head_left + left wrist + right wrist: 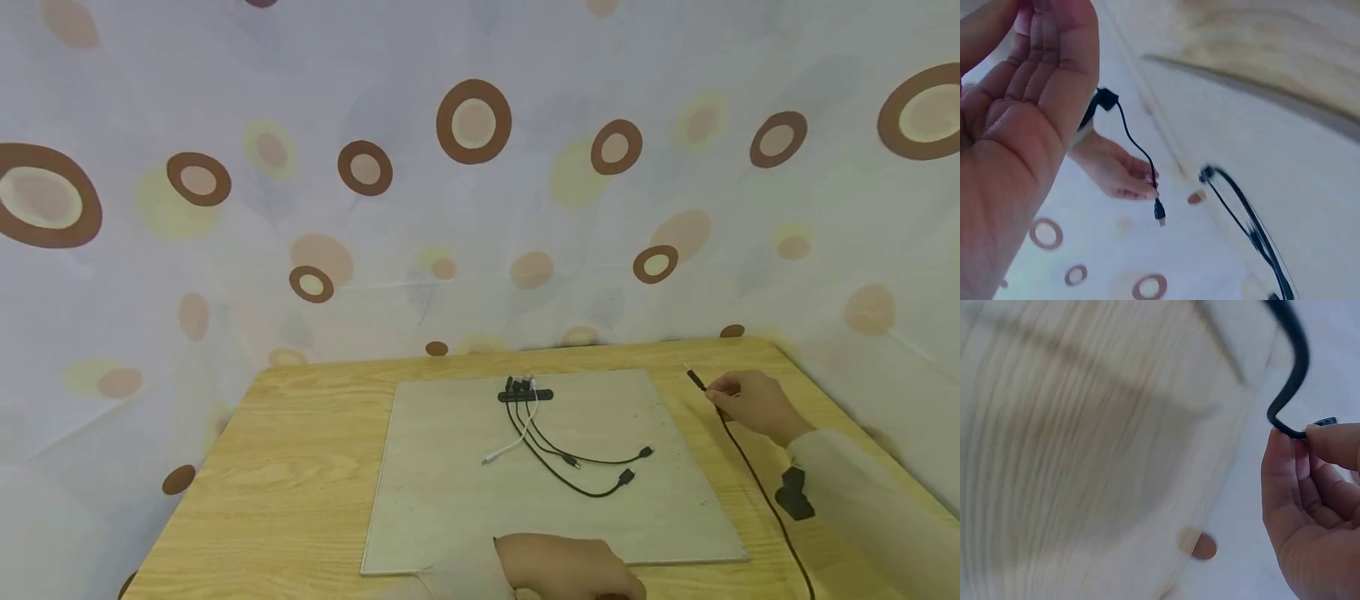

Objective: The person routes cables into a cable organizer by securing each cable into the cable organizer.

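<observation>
My right hand (750, 404) pinches a black USB cable (757, 475) between thumb and fingertips, just behind its plug (696, 379). It is raised over the right side of the table, and the cable hangs down past the wrist. In the right wrist view the black cable (1294, 375) bends into the pinch. My left hand (570, 567) is at the table's front edge, its fingers loosely bent and no object visible in it; the fingertips are cut off in the left wrist view. A black cable holder (546, 395) on the board carries several black cables (558, 475) and one white cable (513, 446).
A pale board (442, 500) lies on the wooden table (270, 467), holder near its far edge. The cable ends spread over the board toward the front. A patterned cloth (525, 208) hangs behind the table and at both sides.
</observation>
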Demonstrator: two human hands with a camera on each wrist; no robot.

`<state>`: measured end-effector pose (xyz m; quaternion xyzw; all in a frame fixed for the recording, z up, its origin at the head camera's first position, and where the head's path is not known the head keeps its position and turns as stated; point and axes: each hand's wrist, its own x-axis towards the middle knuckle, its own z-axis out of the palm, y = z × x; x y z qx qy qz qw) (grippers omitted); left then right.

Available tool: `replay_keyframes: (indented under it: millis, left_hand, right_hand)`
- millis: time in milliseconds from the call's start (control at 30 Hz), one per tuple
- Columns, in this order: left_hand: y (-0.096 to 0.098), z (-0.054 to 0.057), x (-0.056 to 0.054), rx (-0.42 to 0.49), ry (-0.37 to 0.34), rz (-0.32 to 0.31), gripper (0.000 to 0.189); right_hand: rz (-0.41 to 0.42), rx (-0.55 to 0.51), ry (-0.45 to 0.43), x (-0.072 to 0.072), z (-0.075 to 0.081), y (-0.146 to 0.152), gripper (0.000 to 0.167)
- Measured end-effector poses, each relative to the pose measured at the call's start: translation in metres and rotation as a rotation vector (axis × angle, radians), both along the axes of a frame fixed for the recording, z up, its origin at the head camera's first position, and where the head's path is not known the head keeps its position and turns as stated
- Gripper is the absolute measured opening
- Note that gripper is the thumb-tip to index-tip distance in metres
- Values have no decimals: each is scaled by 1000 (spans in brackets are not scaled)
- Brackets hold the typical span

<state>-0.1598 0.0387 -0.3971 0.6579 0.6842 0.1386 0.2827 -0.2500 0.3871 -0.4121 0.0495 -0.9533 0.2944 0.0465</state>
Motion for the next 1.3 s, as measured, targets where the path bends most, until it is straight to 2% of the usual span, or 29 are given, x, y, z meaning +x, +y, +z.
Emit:
replay_keyframes:
  millis: [100, 300, 400, 533, 633, 767, 1000, 1200, 1300]
  left_hand:
    - [-16, 0, -7, 44, -4, 29, 11]
    - [-61, -4, -24, 160, -139, 180, 11]
    - [-82, -6, -31, 186, -258, 295, 11]
    - [-108, -8, -39, 248, -461, 478, 10]
    - [-124, -8, -46, 317, -545, 592, 9]
    - [-144, -3, -54, 390, -560, 723, 8]
    - [-171, 8, -66, 436, -459, 986, 16]
    - [-177, 10, -78, 470, -358, 1238, 19]
    - [-175, 10, -85, 473, -324, 1302, 17]
  right_hand:
    - [28, -113, -65, -3, 5, -21, 28]
    - [92, -249, -117, -18, 4, -57, 28]
    - [105, -315, -133, -26, 4, -74, 29]
    - [102, -374, -151, -35, 5, -97, 31]
    - [90, -398, -146, -43, 7, -112, 31]
    - [66, -409, -130, -53, 9, -128, 28]
    - [9, -454, -128, -68, 1, -151, 27]
    - [-39, -482, -116, -77, -15, -167, 25]
    - [-70, -489, -130, -78, -20, -172, 23]
